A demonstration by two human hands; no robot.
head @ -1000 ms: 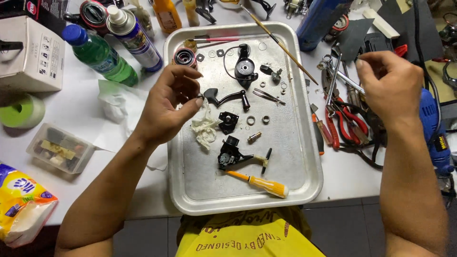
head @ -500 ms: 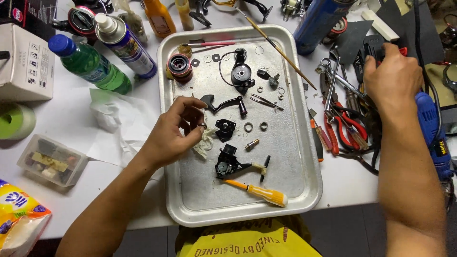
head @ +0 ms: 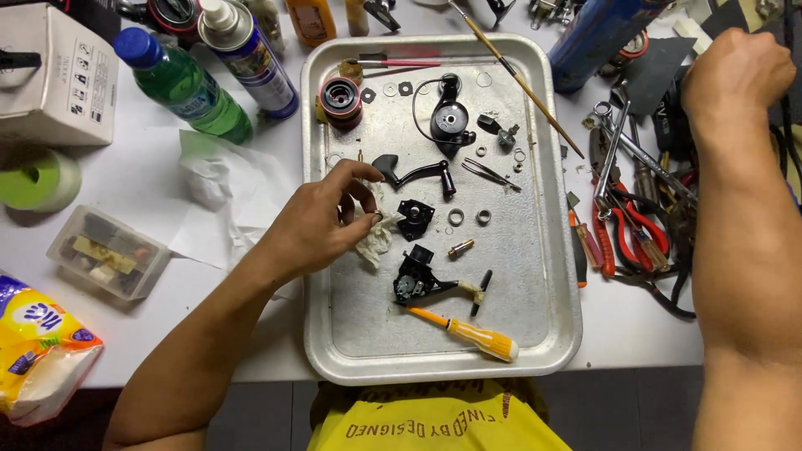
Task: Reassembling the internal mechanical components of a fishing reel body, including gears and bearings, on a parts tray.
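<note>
While a small metal part (head: 378,217) sits pinched between the thumb and fingertips of the left hand (head: 322,221), pressed into a crumpled white rag (head: 376,238) near the centre of the metal tray (head: 551,330), the hand has dropped from its raised spot a second ago, suggesting wiping is under way. At three o'clock lie a black plate (head: 414,219) and two rings (head: 469,217); at five, a yellow screwdriver (head: 476,334). The right hand (head: 735,71), curled shut, has moved to the tool pile (head: 635,209) at two o'clock; what it grips cannot be told.
</note>
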